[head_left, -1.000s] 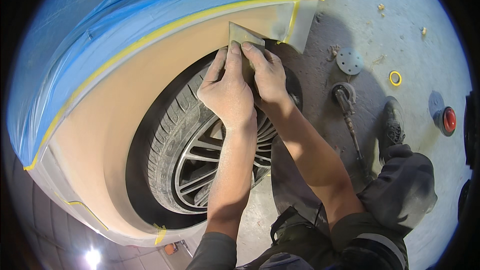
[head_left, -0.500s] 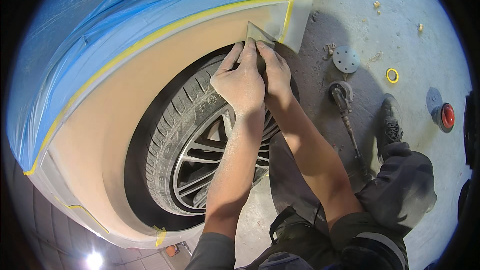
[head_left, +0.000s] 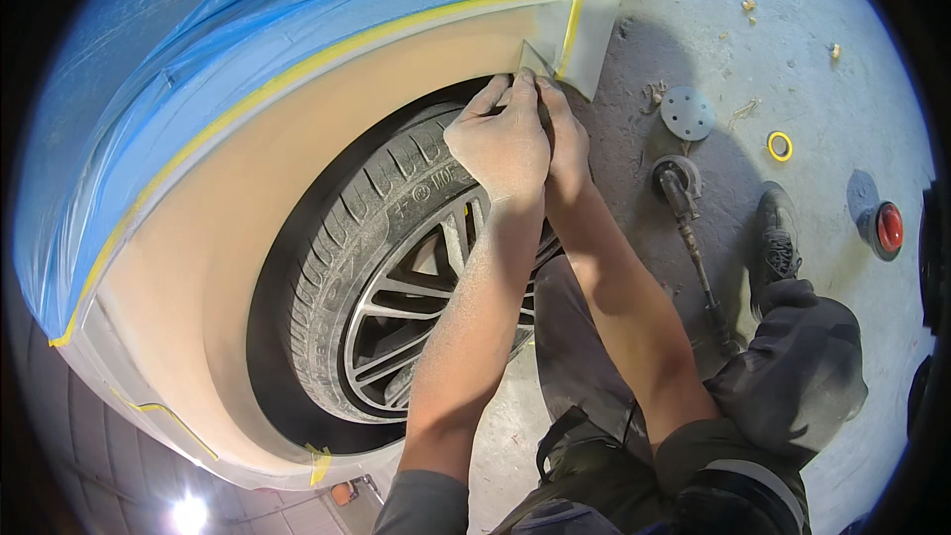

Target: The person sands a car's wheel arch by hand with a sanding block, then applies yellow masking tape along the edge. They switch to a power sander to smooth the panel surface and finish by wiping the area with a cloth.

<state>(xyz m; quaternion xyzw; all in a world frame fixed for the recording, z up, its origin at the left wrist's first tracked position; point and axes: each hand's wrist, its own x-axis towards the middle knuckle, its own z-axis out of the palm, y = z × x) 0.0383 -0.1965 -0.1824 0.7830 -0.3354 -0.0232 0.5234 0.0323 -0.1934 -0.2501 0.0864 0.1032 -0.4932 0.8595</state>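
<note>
My left hand (head_left: 500,147) and my right hand (head_left: 568,144) are side by side at the top of the wheel arch, dusty, with fingertips pinched together. Between them they grip a folded, grey-green piece of sandpaper (head_left: 536,59). Its pointed corner sticks up past the fingers and lies on the car's fender (head_left: 396,79), sanded to a beige-pink surface. Most of the sheet is hidden behind the fingers. Below my wrists, the dusty tyre (head_left: 322,282) and spoked wheel (head_left: 401,312) sit inside the arch.
Blue masking film (head_left: 327,0) edged with yellow tape (head_left: 297,76) covers the upper bodywork. On the grey floor at right lie a perforated sanding disc (head_left: 686,113), a sander (head_left: 679,183) with its hose, a yellow tape roll (head_left: 780,146) and a red-topped round object (head_left: 889,231).
Both hands have slid a short way right along the arch edge with the sandpaper, toward the strip of yellow tape. The sheet's visible corner is smaller now.
</note>
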